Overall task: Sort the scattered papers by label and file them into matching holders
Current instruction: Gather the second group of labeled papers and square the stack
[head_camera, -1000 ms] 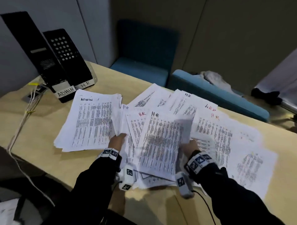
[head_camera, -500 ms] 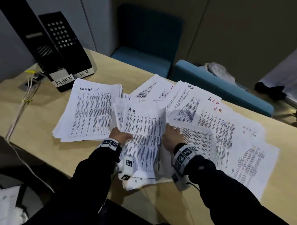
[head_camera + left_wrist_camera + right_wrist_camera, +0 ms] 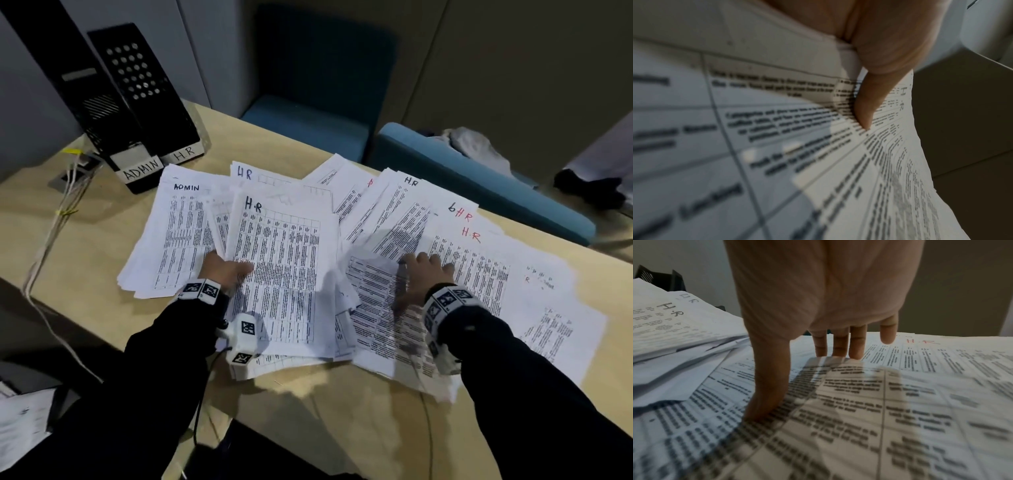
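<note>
Printed sheets lie spread over the wooden table (image 3: 85, 246). A stack headed ADMIN (image 3: 178, 236) lies at the left. My left hand (image 3: 227, 270) pinches a bundle of sheets headed H.R (image 3: 284, 267), thumb on top; in the left wrist view the thumb (image 3: 867, 104) presses the H.R bundle (image 3: 838, 170). My right hand (image 3: 419, 274) lies flat with straight fingers on a loose sheet (image 3: 380, 308) among the scattered HR papers (image 3: 479, 260). The right wrist view shows its fingertips (image 3: 838, 350) touching that sheet (image 3: 859, 410). Two black holders, ADMIN (image 3: 85, 102) and H R (image 3: 150, 99), stand at the far left.
White cables (image 3: 51, 233) run over the table's left edge by a floor socket. Blue seats (image 3: 479, 185) stand behind the table's far edge, with a cloth on one. More paper (image 3: 20, 421) lies low at the left. Bare table shows near my body.
My right hand let go of the H.R sheet and moved right onto the scattered papers. The left hand keeps the H.R bundle, which now sits closer to the ADMIN stack.
</note>
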A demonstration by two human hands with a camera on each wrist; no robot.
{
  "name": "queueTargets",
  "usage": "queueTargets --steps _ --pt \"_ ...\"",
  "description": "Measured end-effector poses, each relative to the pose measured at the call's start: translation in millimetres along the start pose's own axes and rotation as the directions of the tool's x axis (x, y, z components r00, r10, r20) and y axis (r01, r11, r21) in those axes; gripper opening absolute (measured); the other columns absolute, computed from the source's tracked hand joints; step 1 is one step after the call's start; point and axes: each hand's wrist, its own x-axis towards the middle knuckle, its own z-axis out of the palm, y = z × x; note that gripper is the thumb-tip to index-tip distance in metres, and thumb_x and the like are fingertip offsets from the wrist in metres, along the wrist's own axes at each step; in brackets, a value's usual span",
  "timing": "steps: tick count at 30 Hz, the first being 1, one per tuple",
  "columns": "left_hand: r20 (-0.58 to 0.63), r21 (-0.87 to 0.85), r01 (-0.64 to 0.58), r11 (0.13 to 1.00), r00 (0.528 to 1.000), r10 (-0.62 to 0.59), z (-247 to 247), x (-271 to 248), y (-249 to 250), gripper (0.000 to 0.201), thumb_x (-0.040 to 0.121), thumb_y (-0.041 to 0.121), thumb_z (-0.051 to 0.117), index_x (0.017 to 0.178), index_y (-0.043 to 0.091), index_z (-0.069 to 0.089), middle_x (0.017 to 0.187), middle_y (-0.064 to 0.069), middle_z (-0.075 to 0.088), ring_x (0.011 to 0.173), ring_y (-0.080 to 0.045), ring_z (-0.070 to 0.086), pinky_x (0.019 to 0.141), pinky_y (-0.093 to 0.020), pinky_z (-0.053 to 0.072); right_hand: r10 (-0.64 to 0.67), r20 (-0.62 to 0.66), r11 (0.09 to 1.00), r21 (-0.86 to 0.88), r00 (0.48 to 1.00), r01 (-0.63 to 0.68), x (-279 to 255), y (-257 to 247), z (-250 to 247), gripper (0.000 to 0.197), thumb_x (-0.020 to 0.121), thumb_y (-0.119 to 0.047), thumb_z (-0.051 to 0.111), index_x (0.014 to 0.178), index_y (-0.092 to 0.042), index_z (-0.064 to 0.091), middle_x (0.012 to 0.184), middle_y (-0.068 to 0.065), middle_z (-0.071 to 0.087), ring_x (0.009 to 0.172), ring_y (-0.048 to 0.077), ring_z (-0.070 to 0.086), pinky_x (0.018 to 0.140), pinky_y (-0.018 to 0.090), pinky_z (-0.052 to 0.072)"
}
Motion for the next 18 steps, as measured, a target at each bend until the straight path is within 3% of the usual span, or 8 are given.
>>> queueTargets --steps 3,6,7,9,12,15,16,18 --pt "0.0 0.023 0.01 1.0 1.0 -0.01 0.8 0.0 3.3 0.032 0.081 0.005 0.072 0.105 -0.001 0.052 0.066 -0.005 0.049 0.057 -0.017 0.046 0.05 -0.025 0.038 -0.009 0.009 0.999 0.034 1.0 0.008 -0.2 -3.2 0.2 0.077 0.061 -0.049 0.079 0.123 -0.024 0.041 0.117 0.004 0.053 0.122 0.028 0.041 0.107 0.049 0.027" --pt "-0.01 0.037 0.018 0.999 1.0 -0.018 5.3 5.0 7.2 0.049 0.078 0.012 0.076 0.115 -0.009 0.051 0.073 -0.009 0.055 0.062 -0.022 0.051 0.054 -0.028 0.043 -0.054 -0.015 0.985 0.16 0.998 0.056 -0.3 -1.5 -1.9 0.016 0.083 -0.032 0.063 0.093 -0.026 0.053 0.089 -0.001 0.058 0.101 0.025 0.059 0.097 0.043 0.044" --pt "-0.008 0.042 0.024 0.999 1.0 -0.024 7.5 5.5 9.7 0.053 0.077 0.014 0.076 0.117 -0.009 0.05 0.081 -0.015 0.06 0.071 -0.027 0.057 0.062 -0.032 0.049 -0.051 -0.03 0.965 0.255 0.998 0.057 -1.8 -0.3 -4.0 0.006 0.086 -0.028 0.059 0.084 -0.025 0.055 0.084 -0.001 0.06 0.093 0.024 0.063 0.091 0.042 0.049" --pt "-0.013 0.043 0.028 0.999 1.0 -0.028 12.7 6.0 15.3 0.051 0.077 0.016 0.077 0.114 -0.007 0.05 0.095 -0.02 0.063 0.092 -0.034 0.059 0.081 -0.04 0.048 0.022 -0.043 0.871 0.492 0.999 0.002 -2.5 6.1 -7.8 0.012 0.088 -0.023 0.057 0.08 -0.015 0.063 0.084 0.004 0.067 0.084 0.025 0.065 0.084 0.041 0.055" --pt "-0.002 -0.002 0.027 1.0 1.0 -0.027 24.6 5.8 23.7 0.053 0.079 0.017 0.075 0.119 -0.004 0.046 0.093 -0.012 0.057 0.106 -0.034 0.055 0.086 -0.039 0.042 0.266 -0.059 0.633 0.764 0.962 -0.128 -4.2 30.3 -17.3 0.016 0.078 -0.013 0.058 0.082 -0.002 0.069 0.083 0.014 0.072 0.08 0.03 0.069 0.08 0.045 0.057" --pt "0.019 -0.008 0.029 1.0 0.999 -0.029 40.5 3.7 30.9 0.062 0.077 0.018 0.076 0.125 -0.004 0.044 0.109 -0.015 0.058 0.111 -0.035 0.053 0.089 -0.041 0.042 0.551 0.002 0.419 0.864 0.834 -0.279 -10.1 70.9 -21.1 0.027 0.075 -0.011 0.059 0.096 0.004 0.067 0.093 0.018 0.069 0.087 0.034 0.064 0.086 0.034 0.052" --pt "0.022 0.011 0.021 1.0 1.0 -0.021 46.1 2.2 32.5 0.062 0.077 0.017 0.077 0.125 -0.005 0.046 0.113 -0.019 0.06 0.111 -0.038 0.055 0.089 -0.042 0.044 0.619 0.048 0.373 0.861 0.784 -0.347 -14.3 84.3 -17.5 0.031 0.078 -0.013 0.058 0.103 0.003 0.065 0.098 0.016 0.066 0.091 0.034 0.06 0.085 0.03 0.048" --pt "0.029 0.062 -0.002 0.998 1.0 0.0 57.1 -0.8 34.0 0.059 0.077 0.014 0.077 0.124 -0.008 0.048 0.104 -0.021 0.062 0.106 -0.039 0.058 0.085 -0.04 0.047 0.69 0.11 0.347 0.817 0.716 -0.46 -19.9 105.2 -2.5 0.041 0.086 -0.021 0.053 0.121 0.0 0.059 0.122 0.018 0.058 0.113 0.035 0.052 0.097 0.034 0.042"
